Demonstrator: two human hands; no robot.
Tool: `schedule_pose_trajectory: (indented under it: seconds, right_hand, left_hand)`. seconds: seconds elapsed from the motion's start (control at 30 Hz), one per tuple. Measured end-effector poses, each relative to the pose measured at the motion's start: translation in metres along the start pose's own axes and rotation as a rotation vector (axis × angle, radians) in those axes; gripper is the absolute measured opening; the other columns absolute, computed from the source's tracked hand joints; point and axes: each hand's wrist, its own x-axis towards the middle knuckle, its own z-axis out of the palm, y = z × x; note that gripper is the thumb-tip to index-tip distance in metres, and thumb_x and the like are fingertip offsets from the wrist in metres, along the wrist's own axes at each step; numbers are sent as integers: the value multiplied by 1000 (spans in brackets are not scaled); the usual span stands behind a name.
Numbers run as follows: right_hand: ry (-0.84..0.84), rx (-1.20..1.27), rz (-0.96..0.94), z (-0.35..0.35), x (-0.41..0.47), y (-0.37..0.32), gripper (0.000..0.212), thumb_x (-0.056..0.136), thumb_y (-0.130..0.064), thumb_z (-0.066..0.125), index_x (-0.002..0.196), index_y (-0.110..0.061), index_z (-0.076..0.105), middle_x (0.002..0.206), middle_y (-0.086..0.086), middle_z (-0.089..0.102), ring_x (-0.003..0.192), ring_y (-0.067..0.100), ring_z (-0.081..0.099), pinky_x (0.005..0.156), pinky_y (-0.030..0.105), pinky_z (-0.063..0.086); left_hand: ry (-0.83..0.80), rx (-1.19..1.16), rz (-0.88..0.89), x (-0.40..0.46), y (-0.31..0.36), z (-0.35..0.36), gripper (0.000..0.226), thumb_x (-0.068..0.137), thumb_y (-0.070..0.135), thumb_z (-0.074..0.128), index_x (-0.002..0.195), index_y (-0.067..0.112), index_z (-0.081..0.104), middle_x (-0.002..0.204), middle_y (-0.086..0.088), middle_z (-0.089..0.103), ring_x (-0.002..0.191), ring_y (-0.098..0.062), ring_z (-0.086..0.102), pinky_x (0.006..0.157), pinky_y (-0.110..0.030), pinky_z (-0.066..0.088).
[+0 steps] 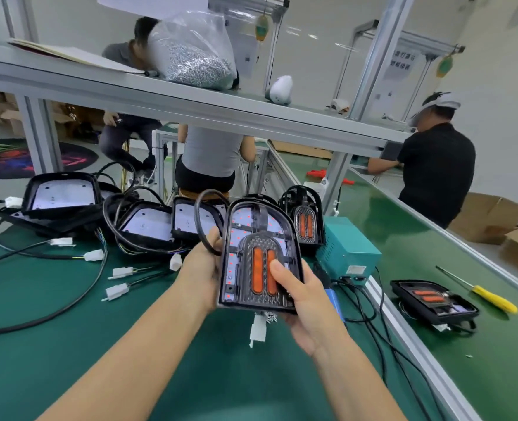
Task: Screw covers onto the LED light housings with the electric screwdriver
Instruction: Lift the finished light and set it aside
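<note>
Item: black arch-shaped plastic LED light housing with a clear ribbed cover and two orange lenses (259, 256), held upright above the green bench mat (69, 329), between both hands. Left hand (201, 268) grips its left edge, fingers curled behind and pinching a loop of black cable (204, 220). Right hand (300, 299) cups the lower right corner, thumb pressed flat on an orange lens. Handling, judged: light, rigid, smooth-faced, cover liable to scratch or shift until screwed; best held by the black rim. Left of the grip: open housings with white LED boards (63, 192) and white-plugged leads. Right of it: teal power box (347, 250), a finished unit, yellow-handled screwdriver (491, 297). Beyond: shelf, bagged screws (194, 56), other workers.
</note>
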Motion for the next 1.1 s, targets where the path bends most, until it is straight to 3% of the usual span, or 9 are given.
schedule_pose_trajectory:
  seconds: [0.07,0.1,0.23,0.37,0.67,0.8,0.93,1.03,1.1]
  right_hand:
    - [92,13,-88,-14,-2,-11,54,66,-23,77,118,-15,64,102,8,75,77,17,72,60,27,57]
    - [137,18,-128,-21,-3,-17,53,66,-22,77,117,-14,65,103,9,75,79,18,72,62,29,58]
    - [309,79,-260,-54,-8,-40,44,73,-13,75,116,-9,65,103,13,75,81,21,73,65,31,59]
    - [523,54,-335,-91,-16,-56,37,84,-6,71,119,-7,63,109,16,73,84,24,70,68,33,60]
    - [849,65,-414,-170,-37,-72,29,84,-6,74,110,-15,64,97,5,73,75,19,70,75,40,59]
    - [965,94,-433,-193,-43,-72,40,83,-8,75,121,-11,62,104,7,72,91,28,70,85,47,57]
    - [1112,167,-440,-222,-51,-71,53,84,-10,76,132,-10,54,116,10,68,102,29,67,87,46,56]
    - [1201,199,-395,-244,-57,-67,54,82,-11,78,131,-10,55,118,13,67,105,32,66,91,52,54]
    - [1256,214,-363,-257,-59,-63,55,81,-12,79,130,-10,55,116,13,67,99,32,67,87,50,56]
  left_hand:
    - [-155,9,-50,-5,-13,13,67,91,53,45,131,0,53,123,-16,62,105,-31,64,83,-43,55]
    - [-248,26,-40,-9,-20,21,62,92,56,41,120,5,62,119,-17,65,101,-30,67,78,-39,56]
    - [-377,200,65,-10,-53,54,45,93,41,49,124,11,60,122,-12,65,106,-24,63,94,-39,48]
    - [-330,359,71,7,-91,94,34,92,4,52,125,11,57,114,-13,68,92,-24,61,92,-43,49]
    - [-370,444,-74,42,-161,162,33,96,4,49,128,9,54,121,-14,64,97,-26,64,81,-36,56]
    - [-380,532,-78,44,-188,173,33,97,12,50,128,23,51,125,-6,60,101,-20,60,81,-30,53]
    - [-451,743,-97,37,-213,177,64,95,11,51,149,30,22,137,4,48,111,-13,52,95,-28,45]
    - [-538,857,-147,31,-229,178,74,95,9,48,150,37,8,111,21,52,89,1,51,72,-14,44]
    - [-595,940,-149,28,-241,178,77,95,7,48,150,37,4,120,18,49,102,3,50,71,-8,41]
